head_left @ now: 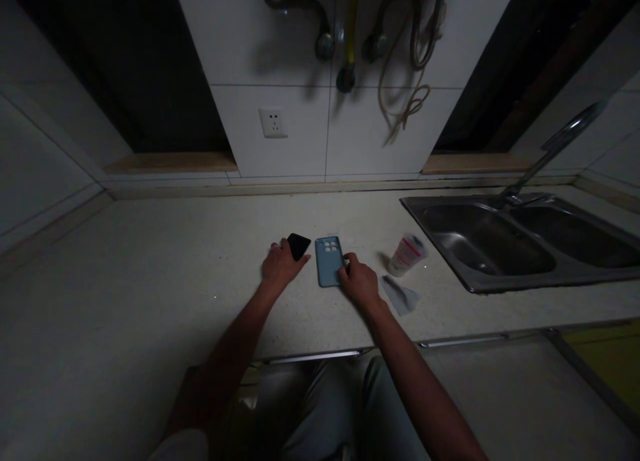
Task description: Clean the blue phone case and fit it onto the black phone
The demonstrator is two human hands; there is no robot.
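Observation:
My left hand (280, 264) lies on the pale speckled countertop (150, 267), gripping the lower corner of a black slab-like phone (299, 246). To its right, a blue phone (329, 266) lies flat, its camera cluster at the far end. My right hand (359, 281) has its fingers on that phone's right edge. Beyond this hand stand a translucent cup with a red label (407, 255) and a crumpled piece of clear film (400, 295).
A double stainless steel sink (480, 241) with a chrome faucet (550, 154) is set in the counter at right. A wall socket (273, 123) and hanging pipes and hoses (400, 41) are on the tiled wall behind. The counter's front edge runs below my forearms.

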